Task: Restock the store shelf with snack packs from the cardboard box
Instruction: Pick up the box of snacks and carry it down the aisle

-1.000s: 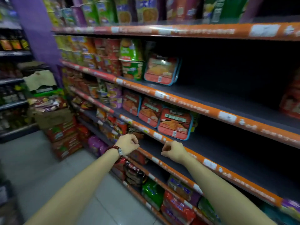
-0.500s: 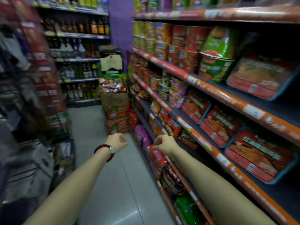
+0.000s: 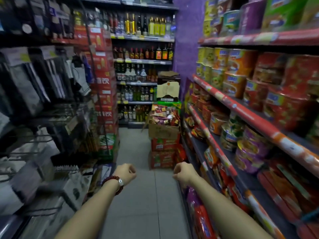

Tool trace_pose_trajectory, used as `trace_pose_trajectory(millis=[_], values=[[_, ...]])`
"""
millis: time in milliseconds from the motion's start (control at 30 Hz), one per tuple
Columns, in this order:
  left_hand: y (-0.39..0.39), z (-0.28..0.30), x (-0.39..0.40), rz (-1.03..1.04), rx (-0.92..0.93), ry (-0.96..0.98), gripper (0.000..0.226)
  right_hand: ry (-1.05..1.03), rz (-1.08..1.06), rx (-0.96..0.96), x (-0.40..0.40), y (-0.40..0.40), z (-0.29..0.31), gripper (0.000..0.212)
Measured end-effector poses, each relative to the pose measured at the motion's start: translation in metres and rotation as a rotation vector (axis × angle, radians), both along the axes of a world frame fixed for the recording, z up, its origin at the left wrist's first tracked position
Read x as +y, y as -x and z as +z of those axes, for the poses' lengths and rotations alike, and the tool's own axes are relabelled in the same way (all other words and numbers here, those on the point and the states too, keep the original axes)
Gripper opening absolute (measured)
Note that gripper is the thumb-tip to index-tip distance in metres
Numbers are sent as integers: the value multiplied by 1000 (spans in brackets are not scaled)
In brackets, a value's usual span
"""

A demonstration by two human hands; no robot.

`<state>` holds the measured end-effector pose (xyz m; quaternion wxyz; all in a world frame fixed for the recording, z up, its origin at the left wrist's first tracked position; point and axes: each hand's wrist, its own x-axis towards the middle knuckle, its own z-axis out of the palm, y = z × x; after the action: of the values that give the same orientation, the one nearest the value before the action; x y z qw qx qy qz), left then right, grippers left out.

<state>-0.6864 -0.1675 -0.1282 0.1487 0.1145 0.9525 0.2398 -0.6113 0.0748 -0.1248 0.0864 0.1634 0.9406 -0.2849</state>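
An open cardboard box (image 3: 163, 131) heaped with colourful snack packs (image 3: 164, 114) stands down the aisle on a stack of red cartons. The store shelf (image 3: 229, 104) with red price rails runs along my right, filled with noodle cups and packets. My left hand (image 3: 126, 172), with a red bead bracelet at the wrist, is held out over the floor, fingers curled and holding nothing. My right hand (image 3: 183, 171) hangs beside the shelf's lower rail, also curled and holding nothing. Both hands are well short of the box.
Red cartons (image 3: 162, 152) sit under the box. A bottle shelf (image 3: 141, 66) closes the aisle's far end. Wire racks with hanging goods (image 3: 43, 87) and stacked red cases (image 3: 103, 83) line the left. Grey floor tiles (image 3: 138, 195) run between.
My view has swung left from the shelf front to look down the aisle. Both hands have come away from the shelf edge and now hang over the floor, still curled.
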Motion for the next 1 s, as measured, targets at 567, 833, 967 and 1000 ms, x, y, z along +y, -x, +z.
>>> trace_pose_trajectory(millis=[567,833,967,1000], values=[[308,-21,89,8,-4,-62,19,39,-48,-49,67,301,-36,7],[448,-28,138,-35,-20,-60,21,107,-223,4,118,403,-41,17],[502,-50,160,-34,-73,-83,17,122,-322,17,153,451,-62,19],[516,-55,166,-32,-84,-82,17,127,-345,21,162,464,-67,19]])
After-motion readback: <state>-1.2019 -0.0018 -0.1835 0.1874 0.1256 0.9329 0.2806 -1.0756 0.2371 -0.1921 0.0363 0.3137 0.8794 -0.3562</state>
